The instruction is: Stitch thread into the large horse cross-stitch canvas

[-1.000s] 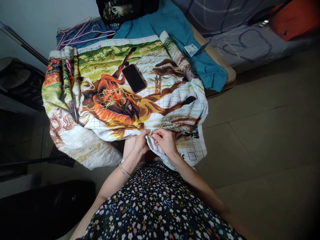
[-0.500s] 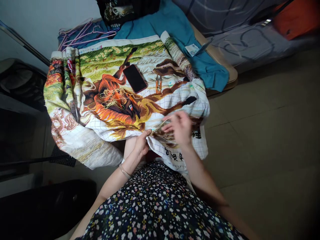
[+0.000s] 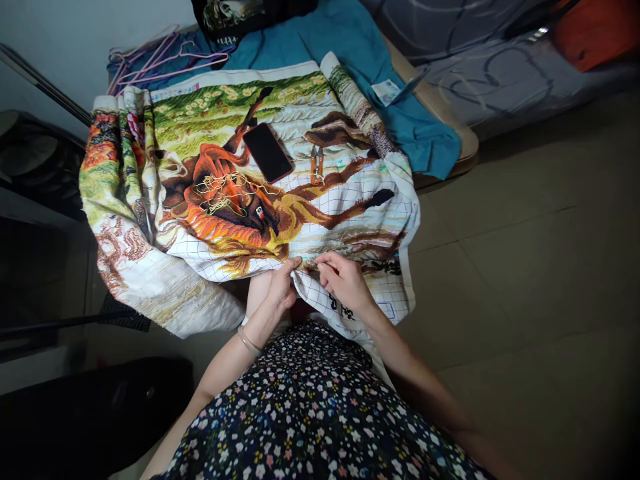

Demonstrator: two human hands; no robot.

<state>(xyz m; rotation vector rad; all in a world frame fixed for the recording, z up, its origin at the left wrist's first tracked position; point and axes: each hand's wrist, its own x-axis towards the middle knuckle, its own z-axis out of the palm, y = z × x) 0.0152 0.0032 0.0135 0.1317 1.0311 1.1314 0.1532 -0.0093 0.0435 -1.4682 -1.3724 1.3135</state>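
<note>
A large cross-stitch cloth (image 3: 345, 203) with a horse picture and a printed grid lies over my lap and the bed. My left hand (image 3: 281, 285) grips its near edge, thumb on top and fingers underneath. Just right of that thumb, my right hand (image 3: 345, 283) is pinched close to the cloth's surface; what sits between its fingertips is too small to make out. On the cloth lie a dark phone (image 3: 268, 153), orange-handled thread snips (image 3: 317, 165) and a loose tangle of yellow thread (image 3: 225, 192).
Pink hangers (image 3: 165, 63) and a black bag (image 3: 250, 20) rest on the teal sheet (image 3: 425, 137) at the back. The cloth's rolled part (image 3: 107, 153) bulges at the left. Tiled floor (image 3: 500, 267) spreads to the right, and a dark rounded object (image 3: 95, 413) stands lower left.
My right hand was blurred and raised farther right and up; it has come down and left to the cloth beside my left thumb. The left hand keeps its grip.
</note>
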